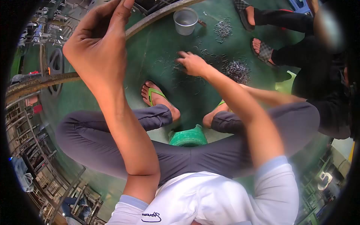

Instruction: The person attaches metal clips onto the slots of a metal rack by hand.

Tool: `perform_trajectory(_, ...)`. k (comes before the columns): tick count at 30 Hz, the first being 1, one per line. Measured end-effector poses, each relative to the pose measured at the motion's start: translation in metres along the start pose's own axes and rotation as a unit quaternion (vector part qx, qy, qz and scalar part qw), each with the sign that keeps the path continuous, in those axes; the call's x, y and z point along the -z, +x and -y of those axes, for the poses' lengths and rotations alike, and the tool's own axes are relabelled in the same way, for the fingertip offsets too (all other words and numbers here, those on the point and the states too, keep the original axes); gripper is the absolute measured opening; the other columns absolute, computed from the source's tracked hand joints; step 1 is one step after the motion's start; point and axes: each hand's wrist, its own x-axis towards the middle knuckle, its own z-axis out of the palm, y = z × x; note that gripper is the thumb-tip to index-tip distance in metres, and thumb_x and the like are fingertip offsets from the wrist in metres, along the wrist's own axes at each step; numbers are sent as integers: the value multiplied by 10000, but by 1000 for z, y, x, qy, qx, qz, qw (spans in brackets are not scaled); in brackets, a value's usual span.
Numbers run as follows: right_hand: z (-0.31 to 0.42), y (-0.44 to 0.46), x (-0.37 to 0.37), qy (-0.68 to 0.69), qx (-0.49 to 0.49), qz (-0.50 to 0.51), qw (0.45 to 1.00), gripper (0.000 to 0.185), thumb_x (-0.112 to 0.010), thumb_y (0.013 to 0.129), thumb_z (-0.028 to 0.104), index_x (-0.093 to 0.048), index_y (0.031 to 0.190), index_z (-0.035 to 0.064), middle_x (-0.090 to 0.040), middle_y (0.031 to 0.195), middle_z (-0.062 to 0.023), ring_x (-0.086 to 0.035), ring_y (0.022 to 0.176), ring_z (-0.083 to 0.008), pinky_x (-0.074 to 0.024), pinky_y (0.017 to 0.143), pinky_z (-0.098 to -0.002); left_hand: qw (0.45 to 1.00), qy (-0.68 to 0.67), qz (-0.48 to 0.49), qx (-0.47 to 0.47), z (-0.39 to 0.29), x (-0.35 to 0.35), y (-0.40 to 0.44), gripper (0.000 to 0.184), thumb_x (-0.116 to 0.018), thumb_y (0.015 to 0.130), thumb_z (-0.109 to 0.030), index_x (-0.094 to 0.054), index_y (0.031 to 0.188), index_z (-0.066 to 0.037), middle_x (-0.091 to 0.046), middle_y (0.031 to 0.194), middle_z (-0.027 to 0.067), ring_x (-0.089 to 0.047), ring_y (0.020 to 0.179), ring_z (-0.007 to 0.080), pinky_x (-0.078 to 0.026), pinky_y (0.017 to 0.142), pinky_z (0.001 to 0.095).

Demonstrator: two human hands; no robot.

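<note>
My left hand is raised at the upper left, beside a long curved bar. Its thumb and fingers are pinched together, and the frame's top edge cuts off the tips, so anything in them is hidden. Low over the green floor, my right hand reaches forward with its fingers apart and slightly blurred. Small thin bent metal pieces lie scattered by its fingertips. A dense heap of metal pieces sits to its right, and a smaller heap lies farther off.
A clear plastic tub stands on the floor beyond my right hand. Below me is a green stool. Another person's sandalled foot and forearm are at the right. Metal parts hang on racks at the far left.
</note>
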Motion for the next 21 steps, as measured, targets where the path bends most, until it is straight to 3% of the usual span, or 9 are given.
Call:
perform_trajectory(3, -3, -8, -15, -27, 116, 2, 993, 534, -672, 786, 49, -670, 1312, 146, -508, 1495, -159, -547, 1310, -370, -517, 1035, -461, 1000, 17, 1, 0, -1, 2, 0, 190, -820, 880, -54, -782, 1027, 61, -777, 905, 104, -733, 823, 142, -576, 806, 252)
perform_trajectory(5, -12, -12, -17, -55, 52, -77, 994, 524, -681, 780, 29, -666, 1299, 103, -529, 1474, -128, -542, 1321, -339, -507, 1048, -452, 1000, 25, -3, 4, -2, 5, 1, 203, -821, 878, -60, -782, 1039, 57, -777, 909, 103, -731, 832, 139, -569, 816, 248)
perform_trajectory(7, -20, -17, -9, -2, 24, -149, 989, 546, -697, 772, 29, -654, 1312, 93, -534, 1462, -134, -542, 1317, -346, -507, 1046, -458, 998, 53, -19, -23, -7, 3, -2, 166, -814, 889, -75, -780, 990, 52, -751, 831, 63, -684, 748, 101, -534, 711, 233)
perform_trajectory(11, -36, -13, -8, -51, -37, -35, 997, 340, -681, 796, 68, -731, 1133, 71, -561, 1397, -158, -546, 1302, -357, -503, 1043, -469, 1000, -15, -1, -8, -12, 6, 2, 135, -813, 885, -48, -776, 962, 56, -745, 806, 45, -661, 720, 74, -512, 662, 214)
perform_trajectory(14, -22, -12, -14, -3, 20, -83, 996, 318, -695, 789, 85, -728, 1105, 71, -573, 1375, -165, -551, 1283, -362, -503, 1035, -478, 1000, -30, -4, -7, -9, 6, 1, 124, -813, 880, -26, -774, 961, 59, -749, 815, 47, -663, 722, 74, -515, 665, 211)
perform_trajectory(17, -10, -14, -19, -58, 71, -64, 994, 291, -697, 789, 90, -724, 1077, 69, -574, 1356, -175, -560, 1253, -368, -512, 1007, -476, 999, -32, -15, -5, -10, 4, 1, 117, -813, 874, -10, -772, 958, 61, -749, 817, 48, -664, 720, 75, -517, 666, 209)
perform_trajectory(21, -6, -11, -16, -65, -15, -57, 996, 282, -707, 793, 103, -716, 1072, 72, -560, 1348, -175, -567, 1227, -367, -517, 990, -468, 998, -59, -9, 12, -13, 5, 1, 100, -812, 870, 3, -770, 941, 60, -747, 815, 47, -664, 716, 76, -519, 664, 209)
